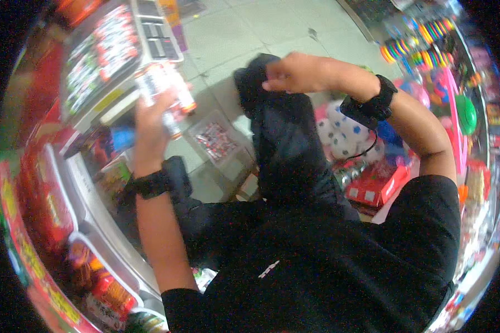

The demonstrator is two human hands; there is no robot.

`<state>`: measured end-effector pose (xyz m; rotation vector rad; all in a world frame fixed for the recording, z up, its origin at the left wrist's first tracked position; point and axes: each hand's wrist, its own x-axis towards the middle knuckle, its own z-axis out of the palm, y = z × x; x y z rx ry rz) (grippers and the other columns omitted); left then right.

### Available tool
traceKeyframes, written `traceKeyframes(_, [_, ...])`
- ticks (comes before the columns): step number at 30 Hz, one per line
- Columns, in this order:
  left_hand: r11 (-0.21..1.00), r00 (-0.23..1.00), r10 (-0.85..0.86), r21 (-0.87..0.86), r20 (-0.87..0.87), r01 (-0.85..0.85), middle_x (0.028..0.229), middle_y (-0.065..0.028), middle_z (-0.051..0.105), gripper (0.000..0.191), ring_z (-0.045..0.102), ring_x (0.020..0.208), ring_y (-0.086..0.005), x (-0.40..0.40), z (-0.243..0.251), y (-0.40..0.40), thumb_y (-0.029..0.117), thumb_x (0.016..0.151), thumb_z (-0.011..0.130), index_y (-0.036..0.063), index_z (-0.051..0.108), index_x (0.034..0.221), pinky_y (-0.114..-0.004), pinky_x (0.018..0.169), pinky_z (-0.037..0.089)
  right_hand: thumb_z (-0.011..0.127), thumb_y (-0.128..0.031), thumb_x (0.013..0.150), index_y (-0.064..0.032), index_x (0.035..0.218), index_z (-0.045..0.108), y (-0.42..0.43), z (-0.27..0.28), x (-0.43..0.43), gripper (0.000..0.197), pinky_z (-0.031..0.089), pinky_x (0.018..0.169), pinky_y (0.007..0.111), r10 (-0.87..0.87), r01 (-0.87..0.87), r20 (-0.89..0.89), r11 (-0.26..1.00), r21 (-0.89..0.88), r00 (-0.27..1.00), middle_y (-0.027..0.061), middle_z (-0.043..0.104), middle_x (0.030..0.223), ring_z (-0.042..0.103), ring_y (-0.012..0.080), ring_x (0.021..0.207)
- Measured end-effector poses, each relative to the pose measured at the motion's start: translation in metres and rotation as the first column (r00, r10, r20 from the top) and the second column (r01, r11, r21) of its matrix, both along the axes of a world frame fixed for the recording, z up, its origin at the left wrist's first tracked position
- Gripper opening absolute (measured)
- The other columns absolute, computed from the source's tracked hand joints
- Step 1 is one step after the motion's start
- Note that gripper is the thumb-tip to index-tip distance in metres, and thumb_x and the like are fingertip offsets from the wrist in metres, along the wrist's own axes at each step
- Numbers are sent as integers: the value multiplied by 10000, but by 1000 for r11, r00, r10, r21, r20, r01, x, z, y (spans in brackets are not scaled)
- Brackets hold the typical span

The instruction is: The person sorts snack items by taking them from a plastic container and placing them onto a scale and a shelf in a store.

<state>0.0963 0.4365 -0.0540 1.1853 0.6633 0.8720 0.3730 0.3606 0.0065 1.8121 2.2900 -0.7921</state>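
Observation:
My left hand (155, 125) is closed on several small wrapped packets (173, 93), white with orange ends and blurred by motion. It is beside a box of rows of similar small packets (114, 41). My right hand (298, 73), fingers curled, is in front of my dark shoe (254, 79); blur hides whether anything is between the fingertips. Between my legs, a clear plastic tub (191, 133) on the tiled floor contains many small wrapped pieces (216, 140).
A compartmented tray (158, 35) adjoins the packet box. Shelf bins (79, 222) with packaged snacks (108, 287) line the left side. To my right are spotted balls (343, 127), a red box (377, 187), a green ball (466, 114) and colourful toys (435, 31).

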Motion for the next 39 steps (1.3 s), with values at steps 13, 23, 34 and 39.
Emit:
traceKeyframes(13, [987,1000,0,-158,3,0,1033,-82,559,433,556,823,-117,-19,-17,-26,146,882,513,96,374,1289,-242,634,478,666,-434,684,-89,843,657,-294,-89,111,380,478,641,379,-7,265,268,156,-951,963,82,638,763,608,250,732])
traceKeyframes(23, [994,996,-5,-105,88,14,923,-57,570,401,476,636,-56,-15,-7,-4,197,878,537,66,411,1235,-209,518,413,640,-312,721,-124,929,639,-162,229,29,279,451,591,282,-263,468,560,845,-259,785,5,618,785,579,150,710])
traceKeyframes(34, [987,953,27,-158,302,22,851,-61,631,289,588,656,-101,-25,12,9,168,779,673,65,528,1006,-208,520,439,615,-289,750,-109,920,635,-53,296,21,248,432,568,260,-263,260,-164,387,884,951,2,601,769,554,130,676])
traceKeyframes(39, [997,947,64,-64,315,-46,891,-101,624,283,595,677,-117,-42,17,19,135,791,642,30,516,1021,-221,529,478,604,-279,763,-102,916,634,52,252,-57,236,423,557,249,249,401,-478,305,864,842,0,593,761,542,121,661])
